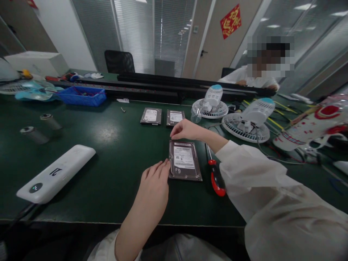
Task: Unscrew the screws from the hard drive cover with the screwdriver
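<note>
Fingers (161, 169) of the left hand (154, 185) lie outstretched against the left edge of a hard drive (198, 172) on the green bench (108, 170); those of the right hand (185, 129) bunch at its far left corner, and whether they grip anything I cannot tell. Its white label (183, 156) carries print too small to read, as do two drives (150, 116) beyond. A white device (65, 165) shows the digits 2 and 1; a red door sign (231, 21) bears gold characters.

Blinds (136, 40) and screwdriver (216, 177) suggest an office workshop.
</note>
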`<state>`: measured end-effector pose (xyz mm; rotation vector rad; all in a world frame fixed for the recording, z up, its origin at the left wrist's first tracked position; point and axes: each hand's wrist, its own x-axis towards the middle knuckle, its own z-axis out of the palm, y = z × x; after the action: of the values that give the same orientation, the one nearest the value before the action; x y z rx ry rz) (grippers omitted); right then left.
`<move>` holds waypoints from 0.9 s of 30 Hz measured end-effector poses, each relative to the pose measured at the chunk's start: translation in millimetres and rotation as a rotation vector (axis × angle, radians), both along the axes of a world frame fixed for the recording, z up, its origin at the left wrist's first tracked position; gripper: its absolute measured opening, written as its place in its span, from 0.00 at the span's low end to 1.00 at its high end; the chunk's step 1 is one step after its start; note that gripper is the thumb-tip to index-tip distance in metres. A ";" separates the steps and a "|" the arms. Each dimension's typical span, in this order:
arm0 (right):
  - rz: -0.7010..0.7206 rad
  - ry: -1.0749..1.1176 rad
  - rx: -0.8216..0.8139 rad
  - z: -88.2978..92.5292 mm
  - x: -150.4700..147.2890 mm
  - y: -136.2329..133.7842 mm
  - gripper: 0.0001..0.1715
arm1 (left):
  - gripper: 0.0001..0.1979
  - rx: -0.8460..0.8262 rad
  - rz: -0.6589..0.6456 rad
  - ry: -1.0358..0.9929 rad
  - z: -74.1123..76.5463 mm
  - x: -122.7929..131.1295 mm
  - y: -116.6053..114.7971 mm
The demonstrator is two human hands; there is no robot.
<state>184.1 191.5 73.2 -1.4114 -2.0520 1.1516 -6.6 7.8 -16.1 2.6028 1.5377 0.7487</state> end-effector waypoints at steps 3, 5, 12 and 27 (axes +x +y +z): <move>-0.012 -0.004 -0.018 -8.4 -1.5 4.3 0.06 | 0.26 0.013 0.001 -0.008 -0.5 0.2 -0.1; -0.025 -0.002 -0.036 -12.2 -1.7 5.2 0.06 | 0.26 0.008 0.000 -0.007 -0.4 0.2 0.0; -0.045 0.013 -0.080 -14.6 -1.9 2.9 0.06 | 0.25 -0.015 -0.001 -0.006 0.2 0.2 0.8; 0.011 -0.055 0.069 -11.4 -7.7 -3.9 0.07 | 0.26 -0.021 0.012 -0.021 -1.2 1.5 -0.4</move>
<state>176.4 187.6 61.8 -1.4155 -2.1180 1.0467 -5.0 7.4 -17.4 2.5650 1.5492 0.7539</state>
